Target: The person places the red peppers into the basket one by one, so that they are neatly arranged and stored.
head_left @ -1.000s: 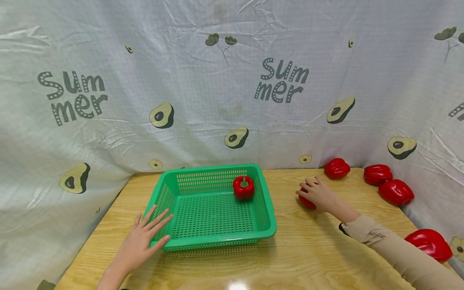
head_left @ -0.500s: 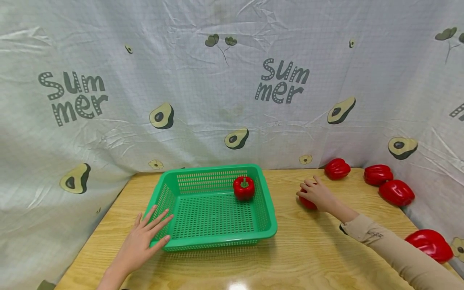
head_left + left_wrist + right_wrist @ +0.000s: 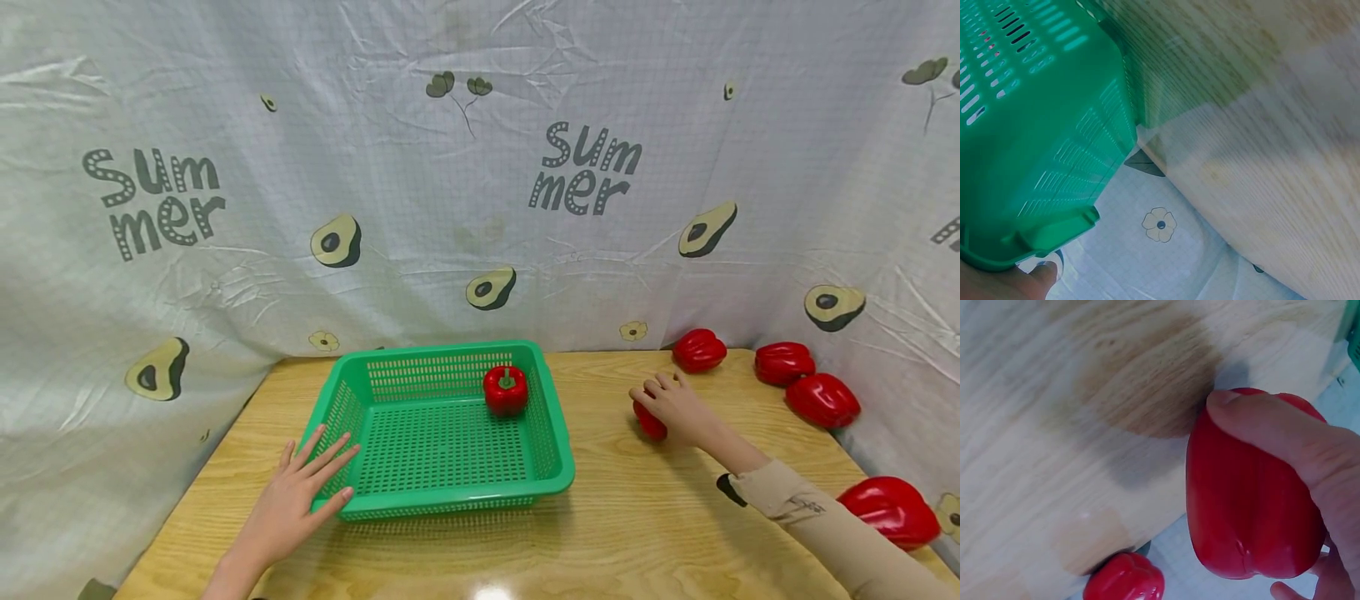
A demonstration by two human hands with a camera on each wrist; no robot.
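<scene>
My right hand (image 3: 681,410) holds a red bell pepper (image 3: 649,423) over the table, to the right of the green basket (image 3: 457,497). Up close in the right wrist view, the thumb lies across the pepper (image 3: 1241,500) and the other fingers are mostly hidden behind it. My left hand (image 3: 283,508) rests with spread, straight fingers at the basket's near left corner. The left wrist view has the basket's outer wall (image 3: 1035,150) filling its left side, with a bit of the hand at the rim. Another red bell pepper (image 3: 505,396) stands stem up in the basket's right part.
Several more red peppers lie along the table's right: one at the back (image 3: 699,350), a pair near the corner (image 3: 822,400), and one at the right edge (image 3: 891,512). A printed cloth (image 3: 420,183) hangs behind the wooden table (image 3: 600,542).
My right hand has shifted a little to the right together with the pepper it holds. The left hand and the basket have stayed put.
</scene>
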